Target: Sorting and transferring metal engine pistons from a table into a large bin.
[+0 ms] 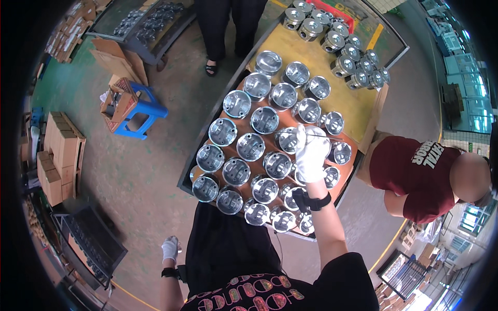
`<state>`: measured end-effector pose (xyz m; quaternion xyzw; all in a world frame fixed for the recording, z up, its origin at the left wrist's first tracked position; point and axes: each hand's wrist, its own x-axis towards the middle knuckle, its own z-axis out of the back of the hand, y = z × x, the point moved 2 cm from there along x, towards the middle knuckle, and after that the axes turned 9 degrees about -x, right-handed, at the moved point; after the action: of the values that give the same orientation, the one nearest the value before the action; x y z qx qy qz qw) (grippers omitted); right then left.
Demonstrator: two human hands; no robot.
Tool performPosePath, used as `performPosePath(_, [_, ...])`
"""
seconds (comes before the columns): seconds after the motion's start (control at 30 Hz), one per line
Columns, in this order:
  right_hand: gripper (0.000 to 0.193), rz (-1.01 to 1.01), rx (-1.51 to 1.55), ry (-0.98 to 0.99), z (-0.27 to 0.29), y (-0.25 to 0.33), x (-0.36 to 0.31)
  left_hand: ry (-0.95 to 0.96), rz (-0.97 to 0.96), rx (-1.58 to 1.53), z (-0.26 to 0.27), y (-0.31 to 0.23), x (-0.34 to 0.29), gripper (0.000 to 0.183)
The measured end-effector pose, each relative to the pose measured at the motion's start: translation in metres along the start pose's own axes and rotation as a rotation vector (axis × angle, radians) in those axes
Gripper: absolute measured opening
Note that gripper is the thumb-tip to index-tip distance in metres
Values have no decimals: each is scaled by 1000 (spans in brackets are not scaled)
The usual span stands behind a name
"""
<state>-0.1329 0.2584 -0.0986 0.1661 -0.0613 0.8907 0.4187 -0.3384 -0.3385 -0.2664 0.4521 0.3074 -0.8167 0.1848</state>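
My right hand [311, 154], in a white glove, reaches over the table among rows of shiny metal pistons. Its fingers are closed on a thin dark rod [334, 138], whose end sticks out to the right over the pistons. Directly left of that hand stands one piston [285, 140], partly covered by it. Most pistons near me, like this one [250, 147], stand with their hollow side up. Low at my left side, away from the table, hangs my gloved left hand [169, 249]. Its fingers look curled around something small and shiny that I cannot make out.
More pistons [311, 28] stand crown up at the table's far end, by a red tray [345, 19]. A person in a maroon shirt [415, 173] is at the right; another person's dark-trousered legs [228, 28] are beyond. A blue stool [140, 111] and cartons [58, 155] stand left.
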Motion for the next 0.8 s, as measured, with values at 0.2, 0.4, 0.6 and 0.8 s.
performPosePath(0.2, [17,47,-145,-18,-61,8,9,-16,-9,-1,-4,-1,-3,21])
performPosePath(0.4, [38,112,-234,66,-92,10,11,-15,34,41,-1,8,-4,23])
performPosePath(0.6, [35,112,-194,189,-89,13,16,25,-160,169,-6,3,4,27])
performPosePath(0.8, [24,-94,70,1,-45,0,53,-26,-31,138,-6,-15,-7,28])
